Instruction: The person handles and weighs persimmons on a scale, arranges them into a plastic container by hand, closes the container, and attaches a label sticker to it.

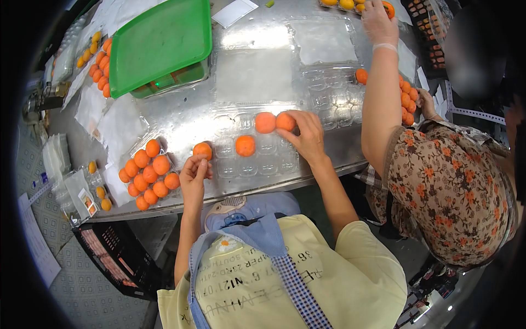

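Observation:
A clear plastic clamshell tray (257,166) with round cups lies open in front of me, its flat lid (253,77) folded back. My right hand (307,136) is closed around a round orange fruit (285,121) over the back row. Touching that fruit is a second orange fruit (266,123), and a third orange fruit (245,146) sits in a cup nearer me. At the tray's left edge, my left hand (194,174) has bent fingers against another orange fruit (202,149), whose lower side they hide. Farther left stands a filled tray of orange fruit (149,174).
A green lid (161,46) covers a bin at the back left. Another open clamshell (333,98) lies to the right. A co-worker's gloved hand (379,24) and forearm reach across there. Packs of yellow fruit (100,192) stand by the table's left edge.

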`<action>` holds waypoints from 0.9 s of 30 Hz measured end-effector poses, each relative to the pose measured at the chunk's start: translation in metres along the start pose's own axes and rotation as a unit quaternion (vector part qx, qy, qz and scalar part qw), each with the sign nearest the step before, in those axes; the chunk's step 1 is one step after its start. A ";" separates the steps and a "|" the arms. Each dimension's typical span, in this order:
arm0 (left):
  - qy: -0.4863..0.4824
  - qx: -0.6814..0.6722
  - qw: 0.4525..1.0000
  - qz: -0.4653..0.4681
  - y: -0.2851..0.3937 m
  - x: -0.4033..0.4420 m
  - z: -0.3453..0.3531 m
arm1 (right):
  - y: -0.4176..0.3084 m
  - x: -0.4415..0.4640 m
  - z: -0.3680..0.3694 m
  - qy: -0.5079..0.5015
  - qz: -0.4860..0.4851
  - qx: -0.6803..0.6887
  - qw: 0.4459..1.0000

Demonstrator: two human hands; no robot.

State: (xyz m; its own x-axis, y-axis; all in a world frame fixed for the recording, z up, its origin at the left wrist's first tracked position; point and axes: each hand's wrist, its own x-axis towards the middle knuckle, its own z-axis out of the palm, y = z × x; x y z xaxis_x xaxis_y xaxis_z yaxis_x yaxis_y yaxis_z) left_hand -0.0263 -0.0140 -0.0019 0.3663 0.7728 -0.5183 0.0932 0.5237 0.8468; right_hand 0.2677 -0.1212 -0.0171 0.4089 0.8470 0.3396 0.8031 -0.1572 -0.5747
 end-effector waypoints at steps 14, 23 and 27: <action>-0.014 0.008 1.000 -0.006 -0.005 -0.010 0.006 | 0.097 0.038 -0.047 0.188 0.088 -0.283 0.937; -0.061 0.023 0.998 0.014 -0.001 -0.005 0.021 | 0.138 0.291 -0.137 0.346 0.190 0.379 0.837; -0.168 0.112 0.977 0.072 0.022 0.014 0.073 | 0.235 0.300 -0.144 0.139 0.071 0.833 0.530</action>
State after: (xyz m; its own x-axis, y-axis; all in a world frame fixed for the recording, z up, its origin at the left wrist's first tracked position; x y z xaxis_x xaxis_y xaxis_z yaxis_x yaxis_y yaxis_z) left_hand 0.0490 -0.0176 0.0184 0.6707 0.6510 -0.3556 0.2052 0.2978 0.9323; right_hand 0.6417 0.0230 0.0572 0.6486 0.7421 0.1692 -0.6473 0.6547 -0.3904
